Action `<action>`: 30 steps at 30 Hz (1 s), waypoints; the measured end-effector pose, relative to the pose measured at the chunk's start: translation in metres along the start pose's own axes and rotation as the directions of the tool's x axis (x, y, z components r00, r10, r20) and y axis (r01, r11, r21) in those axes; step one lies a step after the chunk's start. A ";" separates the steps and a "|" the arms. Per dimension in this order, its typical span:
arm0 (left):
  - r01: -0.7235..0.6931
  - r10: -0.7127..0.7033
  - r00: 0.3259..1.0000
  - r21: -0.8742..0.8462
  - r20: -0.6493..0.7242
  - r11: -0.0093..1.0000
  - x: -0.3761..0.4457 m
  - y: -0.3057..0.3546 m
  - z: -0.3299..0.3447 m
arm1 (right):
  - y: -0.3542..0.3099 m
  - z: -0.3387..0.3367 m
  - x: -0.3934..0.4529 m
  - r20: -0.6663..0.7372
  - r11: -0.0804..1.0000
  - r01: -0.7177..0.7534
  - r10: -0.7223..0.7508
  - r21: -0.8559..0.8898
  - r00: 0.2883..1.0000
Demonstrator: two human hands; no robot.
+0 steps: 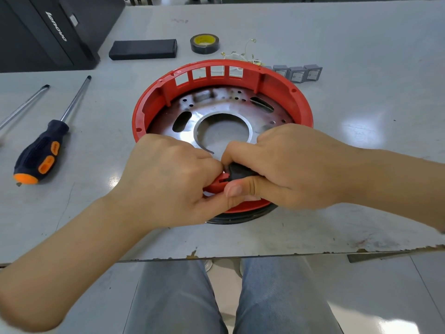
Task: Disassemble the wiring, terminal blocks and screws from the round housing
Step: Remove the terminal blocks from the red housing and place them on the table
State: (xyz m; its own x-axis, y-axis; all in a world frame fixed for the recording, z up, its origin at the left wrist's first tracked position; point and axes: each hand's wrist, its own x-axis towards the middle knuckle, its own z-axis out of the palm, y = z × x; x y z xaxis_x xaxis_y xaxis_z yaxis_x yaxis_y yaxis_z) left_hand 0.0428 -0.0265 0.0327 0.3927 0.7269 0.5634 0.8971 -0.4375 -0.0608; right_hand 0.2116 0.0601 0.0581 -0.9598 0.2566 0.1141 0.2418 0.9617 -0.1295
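Working at the near rim of the red round housing (149, 109), flat on the grey counter (361, 56), close to its front edge. Left hand (168, 179) curled over the rim, fingers tucked out of sight, most likely bracing the housing so it cannot slide. Right hand (284, 165) wrapped round a small black part (237, 173) seated at the rim, thumb pressed under it, probably prising or wriggling it free. Hard to tell whether that part is a terminal block or a cable fitting. Metal plate (231, 109) inside the housing looking bare, holes and slots showing. Loose wiring (243, 55) lying just behind the far rim, grey switches (297, 73) in a row beside it, seemingly parked clear of the work. Screwdriver (42, 153) lying well apart on the left, handy for any remaining screws. Tape roll (204, 43) and black box (143, 49) further back.
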 end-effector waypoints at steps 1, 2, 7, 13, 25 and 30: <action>0.004 -0.004 1.000 0.000 -0.002 1.000 0.000 0.000 0.000 | 0.003 0.001 0.001 0.030 0.999 -0.038 0.038 0.000 0.999; 0.007 -0.007 1.000 -0.003 -0.004 1.000 0.001 0.000 0.000 | 0.005 0.001 0.003 0.064 0.997 -0.067 0.065 0.038 0.996; -0.005 0.005 1.000 -0.012 0.029 1.000 0.001 -0.001 -0.001 | 0.008 0.008 0.004 0.105 0.996 -0.063 0.070 -0.069 0.992; 0.001 -0.001 0.999 -0.014 0.051 1.000 0.003 0.000 -0.004 | 0.007 0.009 0.002 0.123 0.993 -0.078 0.088 -0.086 0.989; 0.018 -0.017 0.991 -0.007 0.133 1.000 0.006 0.000 -0.005 | 0.008 0.005 -0.003 0.062 0.989 -0.086 0.094 -0.120 0.994; 0.054 -0.052 0.995 -0.020 0.079 0.998 0.008 0.003 -0.003 | 0.008 0.003 -0.003 0.075 0.983 -0.094 0.107 -0.157 0.991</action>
State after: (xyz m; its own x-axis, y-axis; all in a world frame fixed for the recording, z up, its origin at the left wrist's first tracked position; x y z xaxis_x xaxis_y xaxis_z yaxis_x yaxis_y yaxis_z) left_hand 0.0475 -0.0238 0.0397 0.3603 0.7883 0.4987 0.9128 -0.4081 -0.0143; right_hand 0.2162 0.0668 0.0541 -0.9364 0.3499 0.0259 0.3504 0.9365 0.0166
